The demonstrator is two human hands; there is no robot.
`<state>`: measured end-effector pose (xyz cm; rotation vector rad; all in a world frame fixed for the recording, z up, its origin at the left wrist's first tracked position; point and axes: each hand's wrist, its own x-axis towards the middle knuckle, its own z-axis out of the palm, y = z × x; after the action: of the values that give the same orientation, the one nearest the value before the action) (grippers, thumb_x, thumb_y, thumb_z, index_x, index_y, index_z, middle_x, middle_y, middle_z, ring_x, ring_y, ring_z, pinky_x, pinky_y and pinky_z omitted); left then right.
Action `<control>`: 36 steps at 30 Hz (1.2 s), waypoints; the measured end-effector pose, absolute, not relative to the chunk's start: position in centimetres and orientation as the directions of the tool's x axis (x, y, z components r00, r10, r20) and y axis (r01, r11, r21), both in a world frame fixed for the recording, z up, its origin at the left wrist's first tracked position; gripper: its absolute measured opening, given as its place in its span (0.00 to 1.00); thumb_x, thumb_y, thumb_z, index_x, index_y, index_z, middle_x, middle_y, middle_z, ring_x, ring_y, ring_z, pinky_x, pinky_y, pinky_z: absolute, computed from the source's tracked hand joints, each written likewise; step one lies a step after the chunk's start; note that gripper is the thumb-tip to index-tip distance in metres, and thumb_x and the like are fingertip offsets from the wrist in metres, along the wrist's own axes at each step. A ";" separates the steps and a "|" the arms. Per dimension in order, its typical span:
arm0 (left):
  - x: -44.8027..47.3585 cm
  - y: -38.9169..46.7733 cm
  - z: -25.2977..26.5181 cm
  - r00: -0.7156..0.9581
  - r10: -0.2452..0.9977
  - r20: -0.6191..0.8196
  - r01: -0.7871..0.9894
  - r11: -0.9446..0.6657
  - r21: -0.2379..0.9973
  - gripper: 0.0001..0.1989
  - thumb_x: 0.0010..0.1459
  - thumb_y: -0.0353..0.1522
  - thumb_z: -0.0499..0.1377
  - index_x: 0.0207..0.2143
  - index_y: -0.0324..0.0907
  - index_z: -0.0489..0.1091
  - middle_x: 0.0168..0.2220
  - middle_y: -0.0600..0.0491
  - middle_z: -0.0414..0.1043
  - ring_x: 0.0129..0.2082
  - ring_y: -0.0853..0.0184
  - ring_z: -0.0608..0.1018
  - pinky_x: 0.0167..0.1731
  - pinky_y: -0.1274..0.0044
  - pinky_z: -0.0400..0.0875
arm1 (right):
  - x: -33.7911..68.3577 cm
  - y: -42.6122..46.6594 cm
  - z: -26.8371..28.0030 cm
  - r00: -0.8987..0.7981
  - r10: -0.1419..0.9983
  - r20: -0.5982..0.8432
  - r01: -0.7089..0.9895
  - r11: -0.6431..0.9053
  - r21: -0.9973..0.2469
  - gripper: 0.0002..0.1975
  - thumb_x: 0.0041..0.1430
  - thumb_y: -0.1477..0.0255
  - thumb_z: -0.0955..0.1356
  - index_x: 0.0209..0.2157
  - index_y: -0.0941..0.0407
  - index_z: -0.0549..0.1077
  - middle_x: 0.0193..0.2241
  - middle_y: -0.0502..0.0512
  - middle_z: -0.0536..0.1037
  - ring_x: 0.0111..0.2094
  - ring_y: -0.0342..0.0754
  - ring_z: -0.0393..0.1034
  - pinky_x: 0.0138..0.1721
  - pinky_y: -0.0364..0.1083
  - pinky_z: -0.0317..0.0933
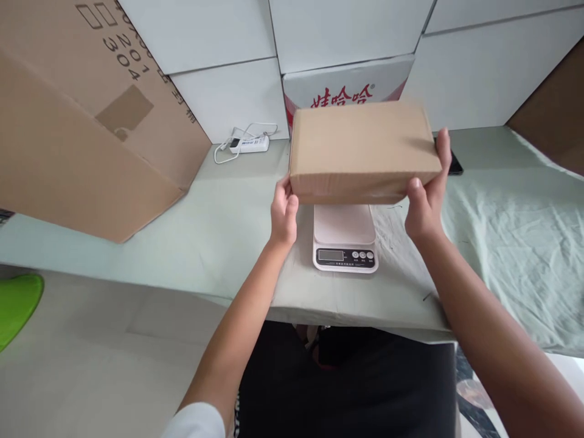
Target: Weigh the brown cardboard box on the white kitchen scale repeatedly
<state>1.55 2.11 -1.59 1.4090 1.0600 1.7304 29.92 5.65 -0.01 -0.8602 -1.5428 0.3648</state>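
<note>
A cardboard box (362, 137) held at both ends above a cloth-covered table.
The person's left hand (285, 210) and right hand (426, 201) grip its two ends — it hides the rear of a white digital kitchen scale (345, 260), contact unclear. Pale green cloth (228, 231), wrinkled at right, bears a large printed carton (137, 158) at left and a white cable (224, 159) — white panels (342, 30) stand behind, grey floor (123, 347) below.

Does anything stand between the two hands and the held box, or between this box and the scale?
Nothing visible: the left hand and right hand hold the box directly. Nothing shows between it and the scale, whose far part it hides.
</note>
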 end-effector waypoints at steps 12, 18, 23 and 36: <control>1.0 -2.8 -3.5 -0.107 0.939 0.327 -0.071 -0.336 0.939 0.38 0.67 0.64 0.60 0.65 0.49 0.76 0.72 0.39 0.77 0.77 0.44 0.74 0.76 0.55 0.70 | 32.6 0.8 -2.8 0.052 0.807 0.589 0.265 0.557 -0.787 0.38 0.68 0.42 0.69 0.77 0.25 0.62 0.78 0.44 0.69 0.82 0.69 0.57 0.84 0.79 0.49; 0.7 -2.4 -3.8 -0.113 0.950 0.291 -0.108 -0.303 0.947 0.41 0.67 0.65 0.57 0.70 0.52 0.74 0.78 0.44 0.69 0.82 0.48 0.66 0.80 0.58 0.64 | 34.2 0.2 -4.4 0.028 0.862 0.505 0.114 0.500 -0.859 0.37 0.68 0.42 0.68 0.76 0.19 0.60 0.75 0.43 0.74 0.77 0.69 0.67 0.76 0.82 0.62; 1.1 -3.0 -2.8 -0.063 0.940 0.336 -0.086 -0.341 0.936 0.38 0.69 0.64 0.56 0.66 0.51 0.79 0.69 0.43 0.80 0.79 0.47 0.70 0.79 0.58 0.66 | 32.6 -0.5 -3.0 -0.037 0.864 0.503 0.141 0.503 -0.853 0.40 0.69 0.43 0.69 0.78 0.24 0.56 0.81 0.41 0.63 0.83 0.65 0.57 0.80 0.77 0.59; 1.7 10.3 -4.3 -0.184 0.947 0.263 -0.159 -0.293 0.943 0.43 0.63 0.69 0.59 0.60 0.46 0.78 0.66 0.41 0.81 0.75 0.49 0.76 0.75 0.60 0.70 | 28.5 13.4 -4.1 0.093 0.788 0.609 0.253 0.573 -0.780 0.48 0.62 0.32 0.65 0.76 0.38 0.58 0.77 0.57 0.67 0.79 0.67 0.62 0.81 0.73 0.56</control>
<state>1.72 10.29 -4.33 1.1885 1.0360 1.6204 28.52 13.41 -4.05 -0.9401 -1.4680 0.4996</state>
